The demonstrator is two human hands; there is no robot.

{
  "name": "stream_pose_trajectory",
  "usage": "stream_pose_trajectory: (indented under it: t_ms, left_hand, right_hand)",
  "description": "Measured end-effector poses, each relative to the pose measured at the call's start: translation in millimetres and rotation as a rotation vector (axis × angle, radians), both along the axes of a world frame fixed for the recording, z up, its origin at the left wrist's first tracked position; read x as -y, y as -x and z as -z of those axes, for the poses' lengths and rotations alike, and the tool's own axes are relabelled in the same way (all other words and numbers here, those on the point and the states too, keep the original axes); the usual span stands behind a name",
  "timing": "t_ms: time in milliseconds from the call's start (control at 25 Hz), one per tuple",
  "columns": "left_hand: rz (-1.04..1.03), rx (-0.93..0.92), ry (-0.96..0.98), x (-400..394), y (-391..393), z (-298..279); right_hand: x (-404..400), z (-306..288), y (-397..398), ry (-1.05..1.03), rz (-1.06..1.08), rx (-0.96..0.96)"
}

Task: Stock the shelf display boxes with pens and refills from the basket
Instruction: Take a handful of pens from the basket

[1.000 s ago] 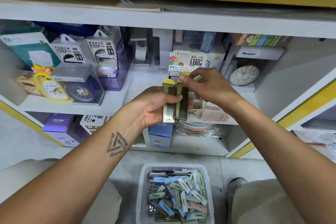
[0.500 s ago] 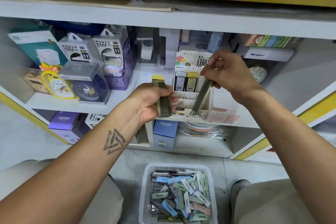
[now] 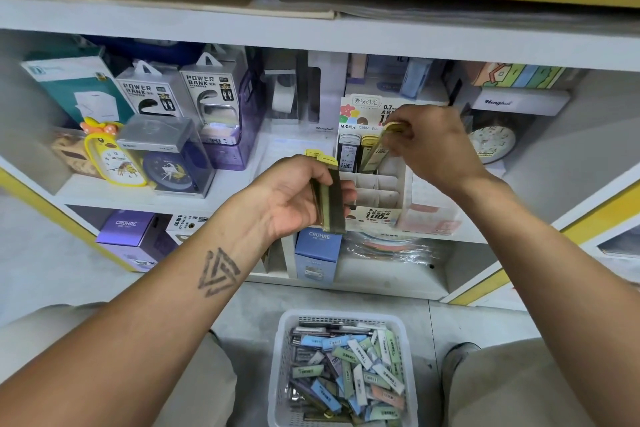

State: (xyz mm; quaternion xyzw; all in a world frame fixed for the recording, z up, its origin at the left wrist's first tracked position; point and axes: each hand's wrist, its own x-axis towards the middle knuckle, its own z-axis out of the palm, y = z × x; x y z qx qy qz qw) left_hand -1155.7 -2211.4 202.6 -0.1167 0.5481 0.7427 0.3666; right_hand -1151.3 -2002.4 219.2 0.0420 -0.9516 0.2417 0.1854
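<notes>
L hand (image 3: 294,194) is clamped on a small stack of yellow-capped refill cases (image 3: 329,199), held upright, just in front of the display box (image 3: 375,184). R hand (image 3: 427,146) pinches one refill case (image 3: 375,149) by its top end, tilted, its lower end inside a rear slot of the box, beside 2 cases (image 3: 358,152) standing there. Basket (image 3: 341,317) w/ mixed refills is on the floor below both hands.

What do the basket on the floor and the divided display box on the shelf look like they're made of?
The basket looks like white moulded plastic: its walls are a fine perforated grid with a smooth rolled rim. The display box looks like printed cardboard, matte white, with thin flat dividers folded into cells and printed lettering on its front.
</notes>
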Motion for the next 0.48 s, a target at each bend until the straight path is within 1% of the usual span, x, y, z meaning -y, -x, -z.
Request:
stream_pose_trajectory:
  t_ms: [80, 160, 320, 480]
  left_hand:
    - [0.021, -0.014, -0.005, -0.3, -1.3, -0.4]
    - [0.046, -0.019, -0.017, -0.5, -2.8, -0.4]
    - [0.072, -0.027, -0.028, -1.0, -5.3, -0.5]
    - [0.059, -0.054, -0.022, -2.1, -5.5, -1.4]
  right_hand:
    - [0.2, 3.7, 0.8, -0.056, -0.046, -0.055]
    - [0.2, 6.8, 3.2, -0.084, -0.051, -0.069]
    - [3.1, 10.7, 3.2, -0.030, -0.038, -0.085]
    - [3.7, 15.4, 4.8, -0.055, -0.039, -0.076]
